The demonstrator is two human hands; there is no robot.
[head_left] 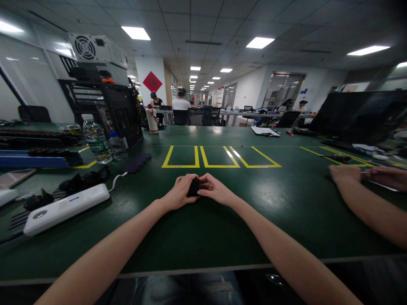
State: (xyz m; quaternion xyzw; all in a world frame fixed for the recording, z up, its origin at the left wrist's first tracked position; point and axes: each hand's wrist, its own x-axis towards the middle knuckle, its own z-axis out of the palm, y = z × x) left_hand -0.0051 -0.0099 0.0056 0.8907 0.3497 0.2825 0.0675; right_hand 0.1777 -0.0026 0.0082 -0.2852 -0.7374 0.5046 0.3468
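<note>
The left hand (178, 194) and the right hand (217, 191) meet knuckle to knuckle, fingers curled closed around a small black part (193, 187). Both pinch it just above the matte green table (203, 237), near its middle. The part looks like hard plastic and blocky, though most of it is hidden by the fingers.

Just beyond the hands, yellow tape (219, 157) marks three open-ended rectangles on the table. To the left lies a smooth white power strip (65, 208), long and round-cornered. Behind it stands a clear ribbed plastic water bottle (97, 142) with a green label, which seems mostly full. At the right edge a co-worker's hands (346, 173) rest on the table, well apart from the part.
</note>
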